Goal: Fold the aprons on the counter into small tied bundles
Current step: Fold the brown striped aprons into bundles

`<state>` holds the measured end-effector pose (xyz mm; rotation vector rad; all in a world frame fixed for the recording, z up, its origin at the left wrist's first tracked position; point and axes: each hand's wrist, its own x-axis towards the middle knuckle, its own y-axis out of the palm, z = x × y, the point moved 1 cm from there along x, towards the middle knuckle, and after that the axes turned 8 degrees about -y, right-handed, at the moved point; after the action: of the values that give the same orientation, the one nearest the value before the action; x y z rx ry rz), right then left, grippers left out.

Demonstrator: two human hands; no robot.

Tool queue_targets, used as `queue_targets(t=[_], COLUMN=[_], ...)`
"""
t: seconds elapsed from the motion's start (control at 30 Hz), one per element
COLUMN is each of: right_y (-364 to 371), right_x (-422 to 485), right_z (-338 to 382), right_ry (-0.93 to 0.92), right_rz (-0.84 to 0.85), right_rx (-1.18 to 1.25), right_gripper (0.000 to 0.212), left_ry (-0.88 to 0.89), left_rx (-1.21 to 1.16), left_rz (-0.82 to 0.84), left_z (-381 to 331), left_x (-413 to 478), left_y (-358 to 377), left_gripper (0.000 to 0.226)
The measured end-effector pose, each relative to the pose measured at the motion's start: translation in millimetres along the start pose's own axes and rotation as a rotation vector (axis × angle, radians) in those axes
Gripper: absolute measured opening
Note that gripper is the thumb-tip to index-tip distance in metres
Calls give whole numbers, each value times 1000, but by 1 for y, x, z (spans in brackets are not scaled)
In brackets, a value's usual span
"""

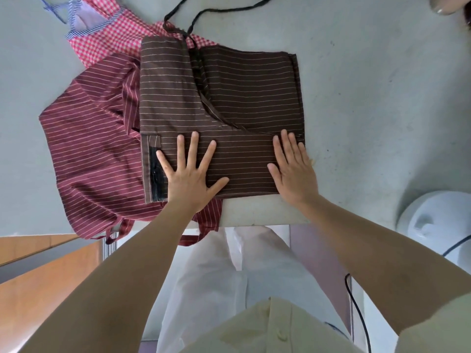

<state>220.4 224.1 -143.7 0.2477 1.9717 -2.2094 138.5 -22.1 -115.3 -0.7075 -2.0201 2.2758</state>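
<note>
In the middle of the frame, a brown striped apron (229,98), folded to a rough rectangle, flat on the grey worktop (369,98). Overlapping with its left edge a maroon striped apron (94,149), spread open at the left of the frame, with ties hanging over the near edge of the worktop. Higher, at the upper left, a red checked apron (114,39) with blue striped trim, partly under the two others. From the top edge of the brown one, a black strap (204,14) curling toward the upper middle of the frame. At the lower left corner of the brown fold, a black patch (155,174) along the edge.

Left hand (188,174) palm down on the lower left part of the brown apron, fingers (195,146) straight and spread wide, thumb out to the right. Right hand (293,171) palm down on the lower right part, close to the right edge of the fold, fingers (285,143) straight and held close together, thumb a little apart.

At the lower right of the frame, a white round object (428,225) beside the worktop, and a black cable (356,314) lower down.
</note>
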Motion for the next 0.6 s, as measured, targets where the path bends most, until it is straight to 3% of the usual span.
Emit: queue_targets(t=[0.1, 0.2, 0.37, 0.5, 0.6], right_y=[-16, -33, -21, -43, -74], right_x=[14, 37, 56, 75, 115], right_z=[17, 45, 48, 59, 87], right_ry=[54, -193, -166, -53, -194], right_rz=[-53, -82, 67, -137, -223], right_rx=[50, 94, 138, 208, 224], right_gripper=[63, 59, 66, 56, 55], left_ry=[-3, -26, -26, 34, 100], left_rx=[-61, -88, -53, -103, -107], left_rz=[-64, -189, -20, -121, -209], left_z=[-1, 5, 42, 54, 65], left_x=[5, 23, 50, 65, 87], left_y=[-18, -37, -31, -45, -59], left_gripper=[76, 66, 68, 63, 61])
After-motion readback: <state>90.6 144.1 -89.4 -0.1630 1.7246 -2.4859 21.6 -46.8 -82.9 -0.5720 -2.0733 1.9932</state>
